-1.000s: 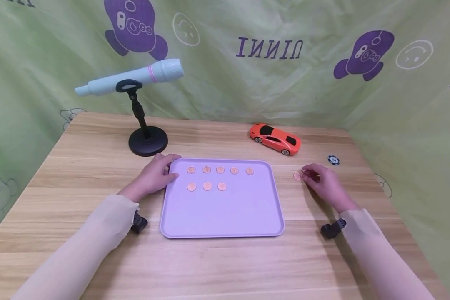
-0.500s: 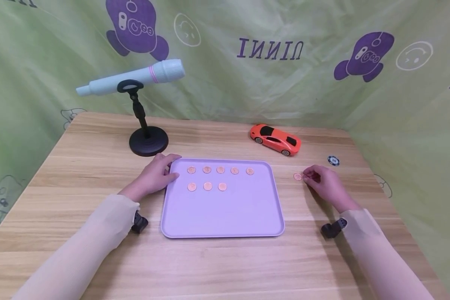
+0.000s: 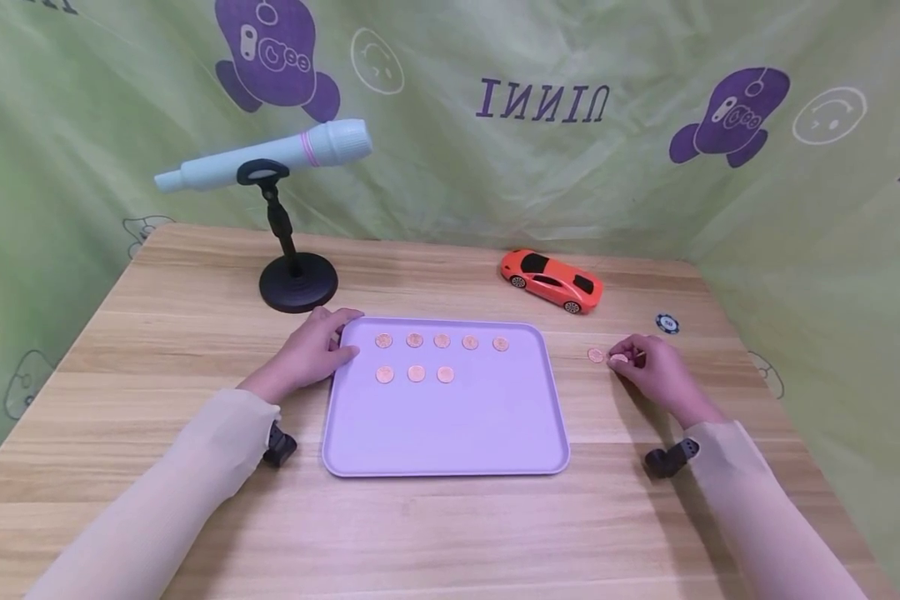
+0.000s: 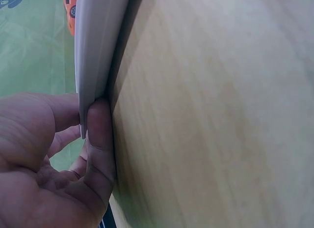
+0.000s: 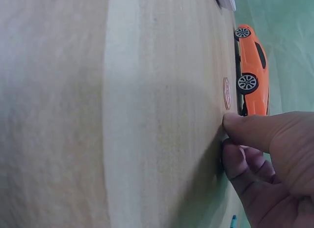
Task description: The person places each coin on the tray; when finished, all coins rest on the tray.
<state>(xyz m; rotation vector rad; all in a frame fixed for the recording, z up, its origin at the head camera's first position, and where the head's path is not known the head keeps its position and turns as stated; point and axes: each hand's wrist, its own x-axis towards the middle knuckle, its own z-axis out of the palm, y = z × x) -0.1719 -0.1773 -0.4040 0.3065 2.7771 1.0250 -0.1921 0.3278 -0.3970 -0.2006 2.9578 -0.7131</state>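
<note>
My left hand (image 3: 305, 350) grips the lilac tray (image 3: 450, 433) at its far left corner. In the left wrist view the tray's pale rim (image 4: 100, 46) sits between thumb and fingers. Several copper-coloured coins (image 3: 385, 375) lie flat on the tray, a longer row at the back and three in front. To the right of the tray, low over the table, my right hand (image 3: 658, 371) pinches a copper coin (image 3: 618, 357) with thumb and fingertips; the right wrist view mostly hides it. Another copper coin (image 3: 596, 356) rests on the wood just left of those fingertips.
An orange toy car (image 3: 551, 282) stands behind the tray. A dark poker chip (image 3: 667, 323) lies beyond my right hand. At the back left, a light blue microphone (image 3: 270, 158) rests on a black stand (image 3: 297, 283). A green printed cloth (image 3: 450, 192) hangs behind the table.
My right fingers have drawn one coin slightly right, apart from the other coin, and it now shows pinched at their tips. The left hand and tray have stayed in place.
</note>
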